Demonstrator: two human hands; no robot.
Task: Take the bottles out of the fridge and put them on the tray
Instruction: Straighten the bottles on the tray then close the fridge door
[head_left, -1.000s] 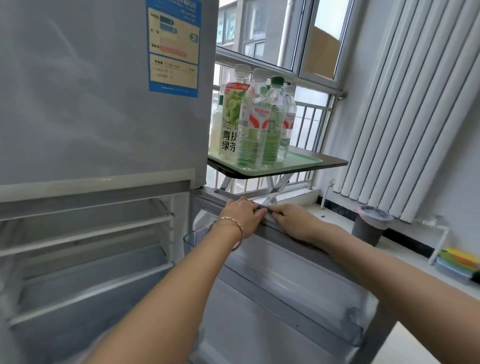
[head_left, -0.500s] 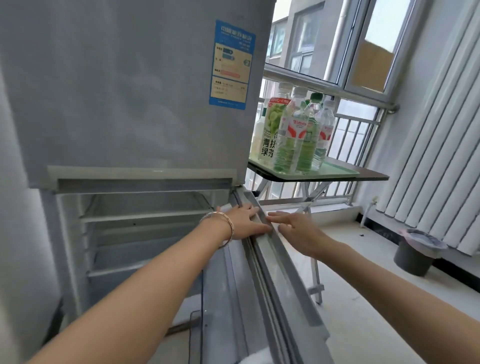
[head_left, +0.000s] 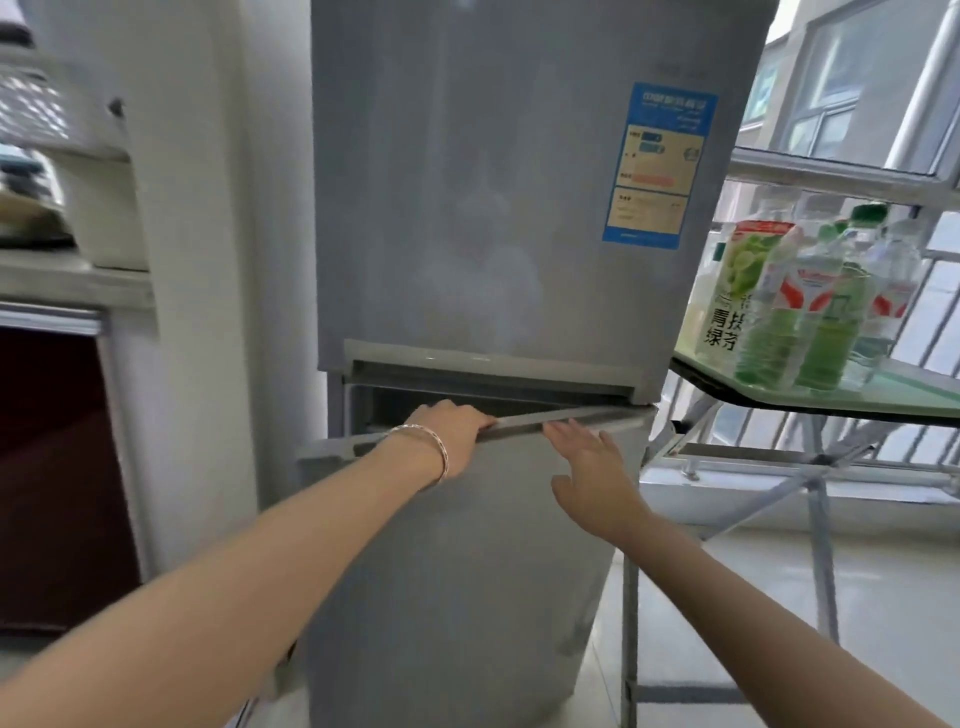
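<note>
The grey fridge fills the middle of the view. Its lower door is almost closed, with a narrow gap left along the top. My left hand, a bracelet on its wrist, curls its fingers over the door's top edge. My right hand presses flat on the door's front with straight fingers. Several bottles, with green and clear contents, stand upright on a pale green tray to the right of the fridge.
The tray lies on a dark folding table with grey metal legs, in front of a barred window. A white wall column and a counter with a dark cabinet stand left of the fridge.
The lower fridge door has swung from wide open to nearly closed under both hands. My view has turned left, face-on to the fridge. The bottles have not moved.
</note>
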